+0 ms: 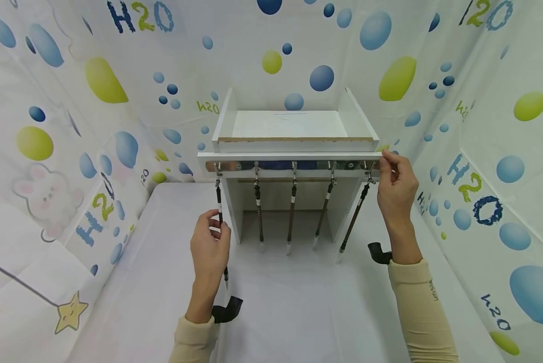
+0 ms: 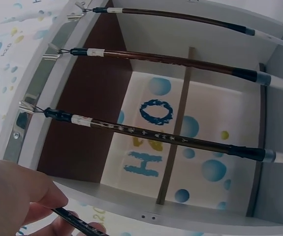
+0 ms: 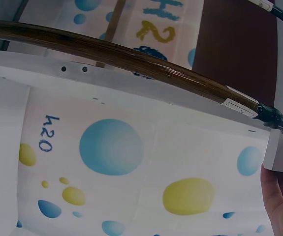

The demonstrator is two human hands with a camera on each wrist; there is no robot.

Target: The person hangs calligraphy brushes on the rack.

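Several calligraphy brushes (image 1: 293,209) hang tips-down from metal hooks along a white hook rail (image 1: 248,157) at the front of a small white shelf. My left hand (image 1: 212,252) pinches the leftmost brush (image 1: 219,196) between thumb and fingers, partway down its dark handle. That brush's top is at the leftmost hook, and its white tip shows below my hand. At the rail's other end, my right hand (image 1: 397,189) grips the corner, close beside the rightmost brush (image 1: 356,214). In the right wrist view, the fingers (image 3: 274,196) are at the rail's end from below.
The white shelf (image 1: 228,121) has raised sides and an open compartment beneath, behind the brushes. It stands on a white-covered surface (image 1: 289,307) against a white curtain (image 1: 253,55) printed with blue and green dots. A yellow star (image 1: 70,312) is at lower left.
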